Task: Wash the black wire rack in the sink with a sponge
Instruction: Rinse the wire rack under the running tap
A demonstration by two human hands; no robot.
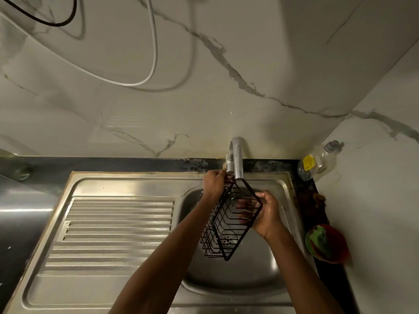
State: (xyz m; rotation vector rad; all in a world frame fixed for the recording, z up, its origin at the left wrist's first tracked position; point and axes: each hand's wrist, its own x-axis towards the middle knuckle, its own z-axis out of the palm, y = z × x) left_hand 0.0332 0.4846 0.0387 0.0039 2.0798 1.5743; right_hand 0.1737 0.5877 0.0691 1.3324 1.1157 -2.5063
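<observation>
The black wire rack (229,225) is a long narrow basket, held tilted over the steel sink bowl (249,275) with its far end under the tap spout (238,159). My left hand (214,183) grips the rack's far end beside the tap. My right hand (266,214) holds the right side rail, fingers curled through the wires, and looks wet. A green sponge (320,240) lies in a red bowl (339,245) on the counter to the right of the sink, in neither hand.
A ribbed steel draining board (113,230) fills the left half of the sink unit. A clear plastic bottle with a yellow label (317,163) stands in the back right corner. Marble wall panels rise behind; a white cable (154,53) and a black cable hang at the upper left.
</observation>
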